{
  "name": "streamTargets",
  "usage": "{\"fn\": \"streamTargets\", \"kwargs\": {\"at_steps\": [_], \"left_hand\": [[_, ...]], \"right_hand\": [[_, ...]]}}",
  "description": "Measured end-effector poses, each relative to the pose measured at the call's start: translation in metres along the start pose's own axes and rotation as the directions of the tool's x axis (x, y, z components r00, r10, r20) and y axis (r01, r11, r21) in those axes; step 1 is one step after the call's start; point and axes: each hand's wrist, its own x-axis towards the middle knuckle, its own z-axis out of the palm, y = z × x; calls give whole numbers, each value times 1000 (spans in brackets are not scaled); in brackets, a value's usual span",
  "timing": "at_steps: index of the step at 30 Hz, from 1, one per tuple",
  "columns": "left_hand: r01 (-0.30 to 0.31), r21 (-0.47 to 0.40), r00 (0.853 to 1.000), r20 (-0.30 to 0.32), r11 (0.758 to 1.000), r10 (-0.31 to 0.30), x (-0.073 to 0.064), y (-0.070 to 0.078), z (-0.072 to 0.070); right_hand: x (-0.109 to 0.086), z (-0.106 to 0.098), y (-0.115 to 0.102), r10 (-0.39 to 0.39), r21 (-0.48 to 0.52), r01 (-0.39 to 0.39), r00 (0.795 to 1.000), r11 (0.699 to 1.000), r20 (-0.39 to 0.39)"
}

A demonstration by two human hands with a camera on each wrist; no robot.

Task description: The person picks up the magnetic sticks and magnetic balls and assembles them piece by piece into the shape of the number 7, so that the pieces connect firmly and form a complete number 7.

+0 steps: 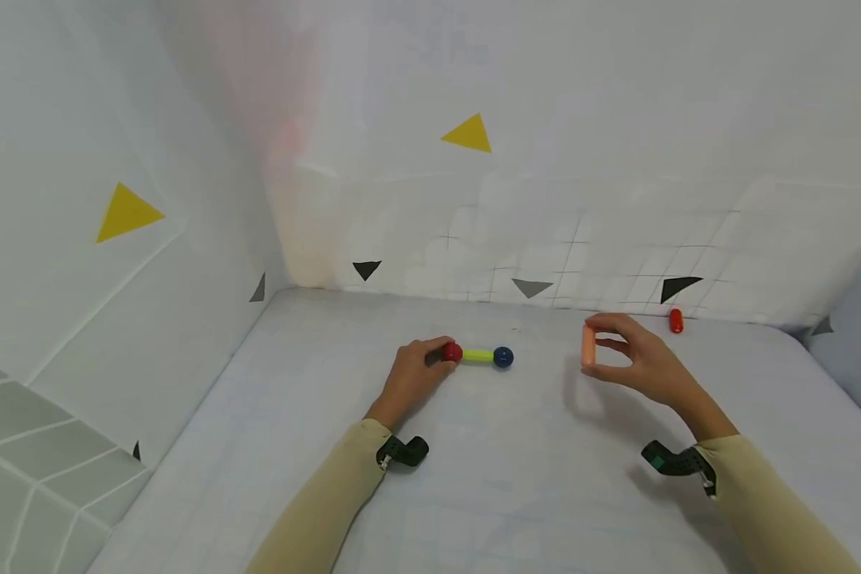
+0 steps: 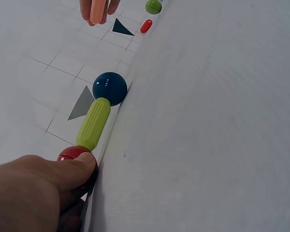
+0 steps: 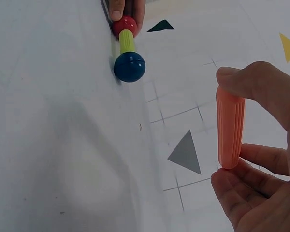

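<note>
My left hand (image 1: 410, 376) grips a red ball (image 1: 452, 351) between thumb and fingers at the middle of the table. A yellow-green ribbed rod (image 1: 477, 355) joins that ball to a dark blue ball (image 1: 503, 357) on its right, and the three lie in one line on the surface. Raised above the table to the right, my right hand (image 1: 642, 363) pinches an orange ribbed rod (image 3: 230, 128) by its two ends, thumb at one and fingertips at the other. The orange rod is apart from the joined piece.
A small red rod (image 1: 676, 320) lies near the back wall, beyond my right hand. In the left wrist view a green ball (image 2: 153, 6) shows near that rod. White walls with yellow, black and grey triangles stand behind and to the left of the white table (image 1: 473, 478).
</note>
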Motion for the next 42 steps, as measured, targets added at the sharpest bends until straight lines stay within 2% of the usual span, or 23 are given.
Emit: {"fn": "streamTargets", "kwargs": {"at_steps": [5, 13, 22, 30, 36, 42], "left_hand": [[5, 13, 1000, -3, 1000, -5, 0, 2, 0], [-2, -6, 1000, -4, 1000, 2, -1, 1, -1], [18, 10, 1000, 10, 1000, -18, 1, 2, 1], [24, 15, 1000, 4, 1000, -24, 0, 2, 1], [1, 5, 1000, 6, 1000, -1, 1, 4, 2], [9, 20, 1000, -5, 1000, -9, -1, 0, 1]], "right_hand": [[0, 2, -4, -31, 11, 31, 999, 999, 7], [1, 6, -7, 23, 12, -23, 1000, 1000, -1], [0, 8, -8, -19, -36, 19, 1000, 999, 7], [2, 14, -10, -33, -11, 33, 999, 999, 21], [0, 17, -13, -35, -5, 35, 999, 999, 27], [2, 25, -12, -25, 24, 23, 999, 999, 48]]}}
